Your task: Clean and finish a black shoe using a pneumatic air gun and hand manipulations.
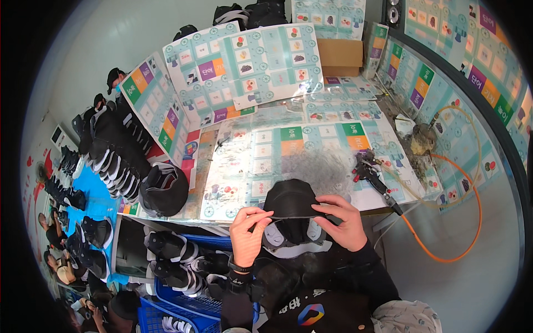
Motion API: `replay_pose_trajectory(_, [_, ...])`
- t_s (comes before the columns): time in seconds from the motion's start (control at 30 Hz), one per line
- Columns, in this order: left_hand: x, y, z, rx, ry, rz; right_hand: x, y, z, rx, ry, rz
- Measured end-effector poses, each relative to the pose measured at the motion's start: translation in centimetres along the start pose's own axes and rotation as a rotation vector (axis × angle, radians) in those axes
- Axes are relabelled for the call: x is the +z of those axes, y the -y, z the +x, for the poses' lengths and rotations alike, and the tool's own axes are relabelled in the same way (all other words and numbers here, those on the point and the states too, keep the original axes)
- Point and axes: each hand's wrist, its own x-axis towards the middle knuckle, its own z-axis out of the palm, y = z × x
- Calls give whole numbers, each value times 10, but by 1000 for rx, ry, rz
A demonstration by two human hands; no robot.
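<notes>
A black cap is stretched between my two hands above the table's near edge, its rounded panel facing up and away. My left hand pinches the left end of that panel's edge between thumb and fingers. At the right end, the thumb and fingers of my right hand grip the same edge. Below the edge show black material and pale grey patches; whether they belong to the same cap I cannot tell. A spray gun lies on the table to the right of the cap.
Patterned boards screen the table's back and sides. Greyish residue covers the tabletop beyond the cap. An orange hose loops at right. Stacked black caps stand at left; blue baskets hold more below. Other people sit far left.
</notes>
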Motion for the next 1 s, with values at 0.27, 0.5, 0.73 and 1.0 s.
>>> replay_pose_trajectory(0.27, [23, 0, -11, 12, -122, 102, 10, -2, -1, 52, -124, -103])
replay_pose_trajectory(0.5, [34, 28, -11, -293, -36, -175, 18, -28, 8, 294, -117, -67])
replay_pose_trajectory(0.73, [20, 38, 14, -415, 199, -430, 3, -31, 18, 209, 79, 248])
replay_pose_trajectory(1.0, [-11, -48, 45, -224, 342, -702, -27, 46, 37, -186, 108, -385])
